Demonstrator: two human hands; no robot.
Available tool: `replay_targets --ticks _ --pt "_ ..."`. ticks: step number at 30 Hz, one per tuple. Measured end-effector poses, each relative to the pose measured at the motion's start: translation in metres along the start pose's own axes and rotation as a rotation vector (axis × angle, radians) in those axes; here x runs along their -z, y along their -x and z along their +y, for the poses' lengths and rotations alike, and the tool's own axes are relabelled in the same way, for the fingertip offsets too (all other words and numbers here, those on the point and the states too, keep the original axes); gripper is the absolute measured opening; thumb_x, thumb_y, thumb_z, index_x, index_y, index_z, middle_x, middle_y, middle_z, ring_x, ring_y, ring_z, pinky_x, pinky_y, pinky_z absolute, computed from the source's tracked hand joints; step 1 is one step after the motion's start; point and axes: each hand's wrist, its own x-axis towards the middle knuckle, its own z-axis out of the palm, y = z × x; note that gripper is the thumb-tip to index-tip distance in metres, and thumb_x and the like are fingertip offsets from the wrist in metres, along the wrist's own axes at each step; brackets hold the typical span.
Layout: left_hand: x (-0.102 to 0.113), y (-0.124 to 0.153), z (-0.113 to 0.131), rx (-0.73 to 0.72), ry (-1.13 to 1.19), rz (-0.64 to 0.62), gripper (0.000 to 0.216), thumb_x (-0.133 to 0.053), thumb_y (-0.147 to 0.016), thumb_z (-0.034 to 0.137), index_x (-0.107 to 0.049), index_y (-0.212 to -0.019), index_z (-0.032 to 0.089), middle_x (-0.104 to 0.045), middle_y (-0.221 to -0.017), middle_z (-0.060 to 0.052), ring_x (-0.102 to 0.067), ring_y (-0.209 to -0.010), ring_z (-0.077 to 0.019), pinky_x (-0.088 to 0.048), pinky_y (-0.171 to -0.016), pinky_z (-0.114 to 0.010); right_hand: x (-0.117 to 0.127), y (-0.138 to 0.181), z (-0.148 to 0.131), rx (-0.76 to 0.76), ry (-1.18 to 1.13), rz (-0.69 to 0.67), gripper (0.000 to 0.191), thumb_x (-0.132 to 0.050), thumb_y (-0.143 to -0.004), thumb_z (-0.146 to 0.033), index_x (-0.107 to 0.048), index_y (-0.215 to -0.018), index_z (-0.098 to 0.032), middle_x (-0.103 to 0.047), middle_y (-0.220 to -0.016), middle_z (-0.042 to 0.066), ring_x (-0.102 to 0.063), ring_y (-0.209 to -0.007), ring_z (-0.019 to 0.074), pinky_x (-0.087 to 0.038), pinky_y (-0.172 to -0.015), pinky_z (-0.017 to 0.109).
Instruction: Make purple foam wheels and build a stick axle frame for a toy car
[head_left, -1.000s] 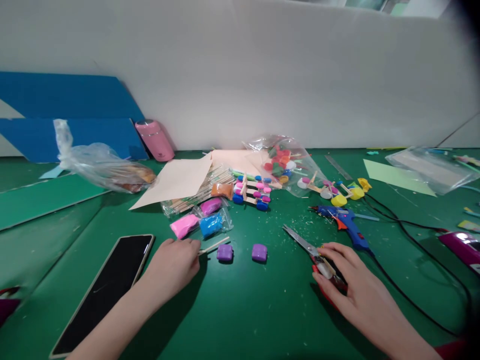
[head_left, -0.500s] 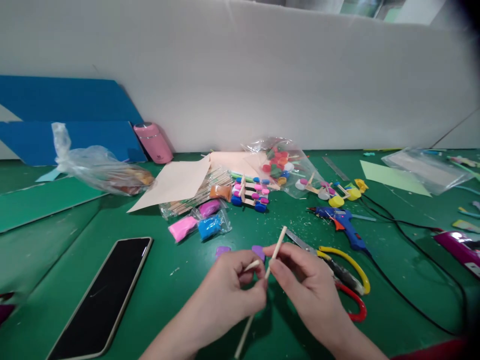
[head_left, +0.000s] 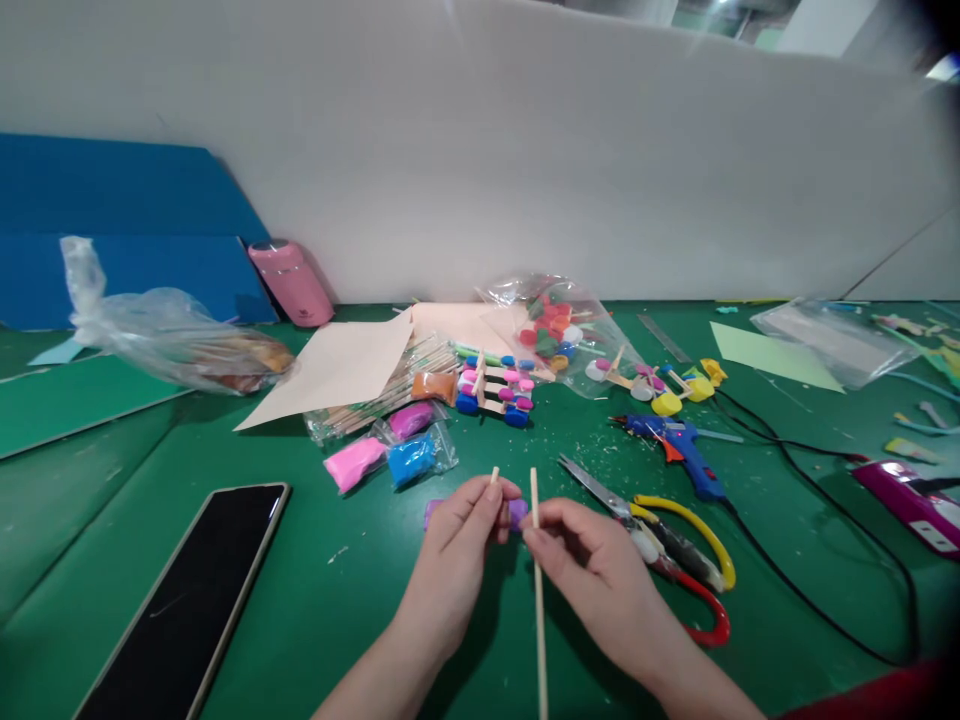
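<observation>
Between the thumb and fingers of my right hand (head_left: pixel 592 570) is a long, thin wooden stick (head_left: pixel 540 620), upright in the view and running down past the lower edge. My left hand (head_left: pixel 461 550) pinches a short wooden stick piece (head_left: pixel 495 474), of which only the tip shows above the fingers. The two hands are close together but apart. Behind them lie purple lumps (head_left: pixel 517 513), partly covered by my fingers. Scissors (head_left: pixel 600 488) with a red handle and pliers (head_left: pixel 686 510) with yellow grips lie beside my right hand, overlapping each other.
A phone (head_left: pixel 187 600) lies at left. Bagged clay (head_left: pixel 412 457), a bundle of sticks (head_left: pixel 375 405) and small stick models (head_left: pixel 495 388) sit ahead. A blue glue gun (head_left: pixel 682 445) trails its black cord at right. A white partition (head_left: pixel 525 150) stands behind.
My hands have drawn slightly apart. The long stick has turned from slanted to nearly upright, and my left hand's short piece now points up. The view has shifted a little.
</observation>
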Motion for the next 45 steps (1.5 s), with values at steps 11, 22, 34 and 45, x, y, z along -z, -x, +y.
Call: replay_targets --ticks 11,22,34,45 --pt "0.010 0.002 -0.009 0.057 0.091 -0.027 0.019 -0.055 -0.077 0.027 -0.069 -0.079 0.014 -0.059 -0.093 -0.007 -0.052 -0.090 -0.0210 -0.039 -0.080 -0.030 -0.021 -0.004 0.010 0.039 0.242 -0.045 0.027 -0.040 -0.088 -0.028 -0.053 -0.068 -0.017 -0.049 -0.060 -0.004 -0.041 -0.055 0.0099 -0.029 -0.051 0.021" --pt "0.010 0.002 -0.003 0.078 0.197 0.036 0.012 -0.061 -0.072 0.021 -0.068 -0.068 0.012 -0.065 -0.072 -0.005 -0.056 -0.070 -0.0135 -0.043 -0.068 -0.023 -0.015 -0.005 0.005 0.036 0.241 0.040 0.027 -0.043 -0.086 -0.031 -0.052 -0.065 -0.018 -0.045 -0.055 -0.004 -0.039 -0.050 0.0097 -0.030 -0.047 0.021" --pt "0.002 0.007 -0.008 0.157 0.071 -0.144 0.019 -0.054 -0.078 0.027 -0.059 -0.067 0.012 -0.041 -0.046 0.005 -0.028 -0.041 -0.0049 -0.015 -0.040 -0.020 -0.009 -0.017 0.020 0.044 -0.093 0.120 0.015 -0.055 -0.079 -0.029 -0.063 -0.086 -0.018 -0.056 -0.080 0.003 -0.053 -0.070 0.0142 -0.043 -0.060 0.025" --pt "0.001 0.008 -0.005 0.160 0.097 -0.187 0.027 -0.051 -0.080 0.027 -0.057 -0.058 0.012 -0.047 -0.049 0.002 -0.032 -0.040 -0.0054 -0.019 -0.042 -0.022 -0.011 -0.017 0.023 0.101 -0.091 0.219 0.011 -0.057 -0.077 -0.025 -0.066 -0.082 -0.020 -0.054 -0.077 0.003 -0.053 -0.068 0.0139 -0.042 -0.055 0.025"
